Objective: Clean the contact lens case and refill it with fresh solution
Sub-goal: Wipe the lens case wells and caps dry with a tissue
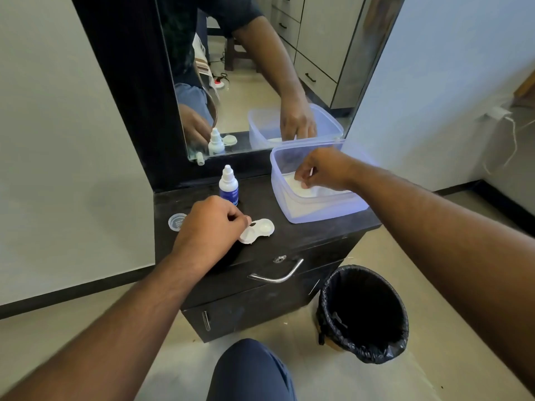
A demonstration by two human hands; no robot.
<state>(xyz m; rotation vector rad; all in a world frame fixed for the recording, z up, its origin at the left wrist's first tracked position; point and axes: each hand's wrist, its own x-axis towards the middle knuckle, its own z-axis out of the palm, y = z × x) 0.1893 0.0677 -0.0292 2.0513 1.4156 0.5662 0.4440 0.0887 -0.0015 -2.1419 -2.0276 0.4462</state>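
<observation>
Head view, looking down on a dark dresser top [304,227] in mid-frame: the white contact lens case [257,230] lies open there, just right of centre-left, with the left hand [211,224] curled over its left end, fingertips pinching or steadying that end. The right hand [321,170] is inside the clear plastic tub [327,209] at centre right, fingers pinching a white tissue or wipe [295,185] lying in it. The solution bottle [228,185] stands upright and capped just behind the case, and a loose lid [176,222] lies at the left, close to the dresser's edge. Risks, as I judge them: the light case could skid or flip if the left-hand hold is only on one end when wiping starts; the left forearm could brush the lid off the edge; a tug on the tissue could drag the tub toward the front edge above the bin [364,314]; lint could stay in the wells before refilling.
</observation>
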